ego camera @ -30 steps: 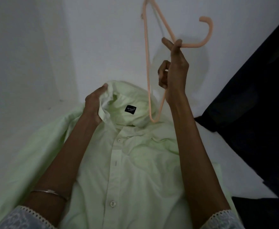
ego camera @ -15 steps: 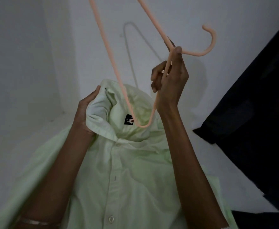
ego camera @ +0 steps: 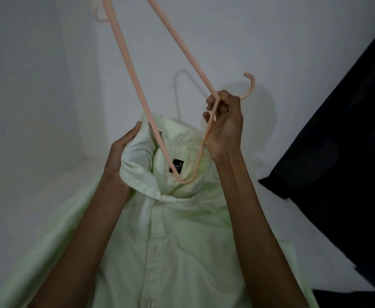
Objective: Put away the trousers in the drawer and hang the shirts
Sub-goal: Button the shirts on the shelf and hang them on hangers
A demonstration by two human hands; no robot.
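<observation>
**Item 1: shirt** (ego camera: pixel 177 241). Pale green, button-front, long-sleeved by the look of it. Lies face-up on a white surface (ego camera: pixel 37 185) right in front of you, collar end pointing away. Placket done up; one button (ego camera: pixel 150 304) shows at the bottom edge of view. Fabric lightly creased across the chest. A sleeve or side panel spreads out to your left.

**Collar** (ego camera: pixel 137 174): lifted and pulled open on your left side. Inside the neck there's a black label (ego camera: pixel 177 166) w/ white lettering, too small to read.

**Item 2: hanger** (ego camera: pixel 128 70). Peach plastic, thin bars. One corner is dipped into the neck opening and crosses in front of the label. The rest slants up and runs out of the top of view. Hook (ego camera: pixel 249 87) sticks out past your right hand.

**L hand** (ego camera: pixel 120 156): grips the raised collar, thumb on the upper edge, other fingers hidden behind the cloth.

**R hand** (ego camera: pixel 226 127): fingers curled tight round the hanger where the bars meet below the hook.

**Surrounds:** white wall (ego camera: pixel 270 30) behind, carrying the hanger's shadow. Dark cloth (ego camera: pixel 337 174) fills the right side, clear of the shirt.
</observation>
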